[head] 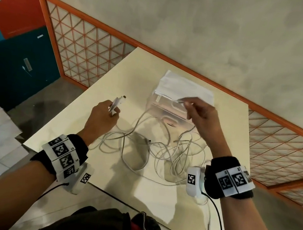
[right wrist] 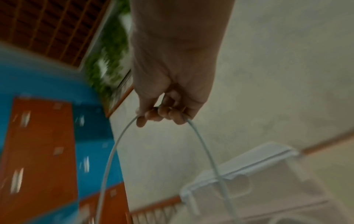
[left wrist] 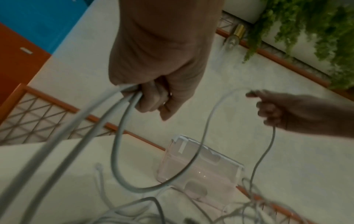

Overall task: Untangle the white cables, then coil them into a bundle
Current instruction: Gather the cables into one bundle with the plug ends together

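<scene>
White cables [head: 154,146] tangled on table [head: 62,131], strands clamped in left hand [head: 103,116] grip, right hand [head: 203,116] grip

The right-wrist view is motion-blurred, smearing the clear box [right wrist: 258,174]. In the tangled white cables [head: 161,147], separate strands cannot be traced. The left hand [head: 103,116] hides the plug ends' lower part; their type is unreadable.

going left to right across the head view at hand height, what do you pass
blue and orange lockers → orange lattice railing → left hand gripping white cable ends → clear plastic box → right hand pinching a thin white cable
</scene>
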